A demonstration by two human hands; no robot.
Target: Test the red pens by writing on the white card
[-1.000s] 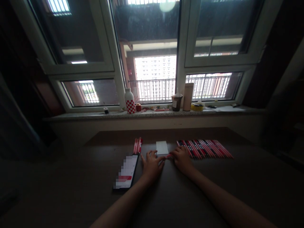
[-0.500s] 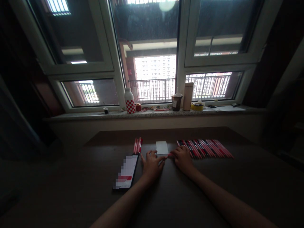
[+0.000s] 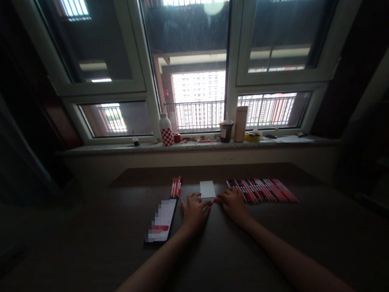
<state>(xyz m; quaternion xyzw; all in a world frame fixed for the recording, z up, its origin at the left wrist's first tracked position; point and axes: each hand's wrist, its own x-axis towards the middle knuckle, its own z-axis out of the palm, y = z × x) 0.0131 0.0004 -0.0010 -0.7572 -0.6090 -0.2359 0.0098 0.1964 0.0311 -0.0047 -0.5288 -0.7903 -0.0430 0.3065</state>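
Between my two hands, just in front of a white square of paper point(image 3: 207, 189), is a small red stick-like thing point(image 3: 214, 200); fingers cover most of it, so its full length is hidden. My left hand point(image 3: 193, 211) pinches its left end with thumb and forefinger, the other fingers spread on the table. My right hand point(image 3: 234, 204) has its fingers closed on the right end. Beyond my right hand lies a long row of slim red, pink and black pens or pencils point(image 3: 267, 190). A few similar red ones point(image 3: 176, 186) lie to the left of the paper.
A phone point(image 3: 161, 221) with a lit screen lies left of my left hand on the dark table point(image 3: 91, 239). On the windowsill point(image 3: 194, 147) stand a checkered bottle point(image 3: 167, 130), a lidded drink cup point(image 3: 225, 132), a tall tan flask point(image 3: 240, 123) and a yellow tape roll point(image 3: 252, 137).
My fingertips have shifted slightly around the red stick-like thing, and a little less of it shows between them. Everything else stays in place.
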